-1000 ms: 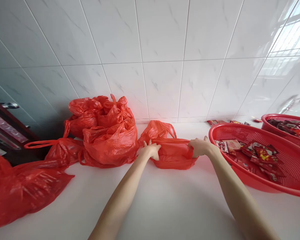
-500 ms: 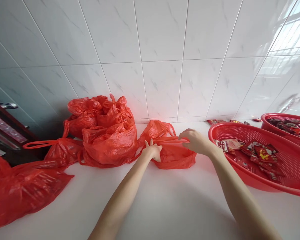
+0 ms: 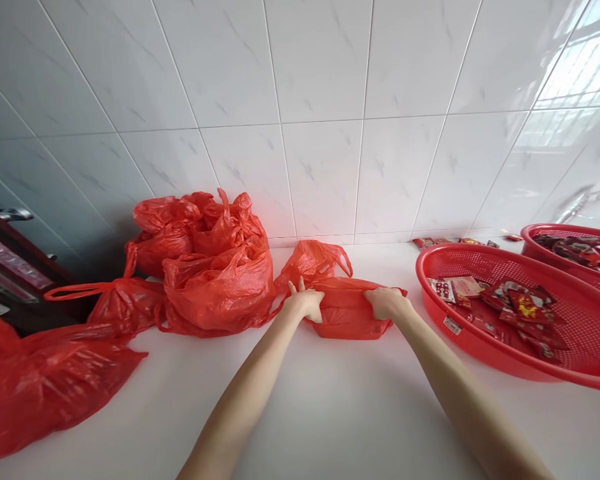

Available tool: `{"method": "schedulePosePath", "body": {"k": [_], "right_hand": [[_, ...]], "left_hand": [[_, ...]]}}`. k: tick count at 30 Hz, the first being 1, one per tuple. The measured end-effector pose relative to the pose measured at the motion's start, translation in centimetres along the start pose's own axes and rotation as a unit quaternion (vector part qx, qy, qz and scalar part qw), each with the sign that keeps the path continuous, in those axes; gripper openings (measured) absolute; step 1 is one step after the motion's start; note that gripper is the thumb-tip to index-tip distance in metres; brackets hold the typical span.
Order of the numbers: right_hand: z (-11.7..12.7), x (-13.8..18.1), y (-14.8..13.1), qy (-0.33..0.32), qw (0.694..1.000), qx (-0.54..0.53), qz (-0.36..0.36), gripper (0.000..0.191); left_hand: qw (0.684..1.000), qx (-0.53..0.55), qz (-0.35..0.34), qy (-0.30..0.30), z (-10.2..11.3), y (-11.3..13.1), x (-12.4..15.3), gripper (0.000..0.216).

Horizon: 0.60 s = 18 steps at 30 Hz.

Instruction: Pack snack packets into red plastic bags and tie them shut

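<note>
L hand (image 3: 306,303): fingers spread apart at L edge of the thin, see-through red plastic bag (image 3: 345,310), which lies on the smooth white tabletop (image 3: 300,413) b/w both hands. Bag prob. v. light, limp & slippery; film likely stretches or tears if pinched hard, layers may cling. Best hold: a broad, gentle grip on the side edges, w/ fingers opposed. R hand (image 3: 387,303): fingers bent over R part of bag, some film showing past the knuckles; can't tell if it's clamped on the film or just pressing.

Around, L to R: big shiny red plastic bag (image 3: 40,387) at near L; smaller knotted red plastic bag w/ long loop (image 3: 125,303); bulging heap of red plastic bags (image 3: 215,287) near the wall, close to L hand. Crumpled red plastic film w/ loop handle (image 3: 313,260) sits just behind; can't tell if it's part of same bag. It could snag L fingers, & heap cramps that side. To R, oval red perforated plastic basket (image 3: 587,320) w/ red foil sachets (image 3: 527,307) inside, prob. limiting R elbow room; 2nd red plastic basket (image 3: 550,255) behind.
</note>
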State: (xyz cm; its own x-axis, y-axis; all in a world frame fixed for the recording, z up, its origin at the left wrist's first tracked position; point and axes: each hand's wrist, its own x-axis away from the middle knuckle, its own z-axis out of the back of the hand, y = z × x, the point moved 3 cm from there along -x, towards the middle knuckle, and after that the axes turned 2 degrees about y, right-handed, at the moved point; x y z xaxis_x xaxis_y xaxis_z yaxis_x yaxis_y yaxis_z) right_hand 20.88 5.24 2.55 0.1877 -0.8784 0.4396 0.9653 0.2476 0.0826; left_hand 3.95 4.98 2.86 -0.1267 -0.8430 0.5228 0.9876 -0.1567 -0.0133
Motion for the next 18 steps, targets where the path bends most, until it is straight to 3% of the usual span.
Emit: {"method": "schedulePosePath", "body": {"k": [3, 8, 13, 18], "right_hand": [[0.2, 0.1, 0.1, -0.005, 1.0, -0.004, 0.001, 0.05], [1.0, 1.0, -0.2, 0.016, 0.999, -0.016, 0.039, 0.038], [1.8, 1.6, -0.7, 0.068, 0.993, -0.034, 0.086, 0.03], [3.2, 3.0, 0.2, 0.131, 0.983, -0.069, 0.109, 0.034]], "left_hand": [[1.0, -0.003, 0.0, -0.002, 0.1, 0.2, 0.3, 0.088], [0.999, 0.003, -0.031, 0.005, 0.5, 0.8, 1.5, 0.084], [0.993, 0.019, -0.099, 0.069, 1.2, 1.6, 2.7, 0.068], [0.968, 0.031, -0.17, 0.183, 1.9, 2.9, 4.6, 0.03]]}}
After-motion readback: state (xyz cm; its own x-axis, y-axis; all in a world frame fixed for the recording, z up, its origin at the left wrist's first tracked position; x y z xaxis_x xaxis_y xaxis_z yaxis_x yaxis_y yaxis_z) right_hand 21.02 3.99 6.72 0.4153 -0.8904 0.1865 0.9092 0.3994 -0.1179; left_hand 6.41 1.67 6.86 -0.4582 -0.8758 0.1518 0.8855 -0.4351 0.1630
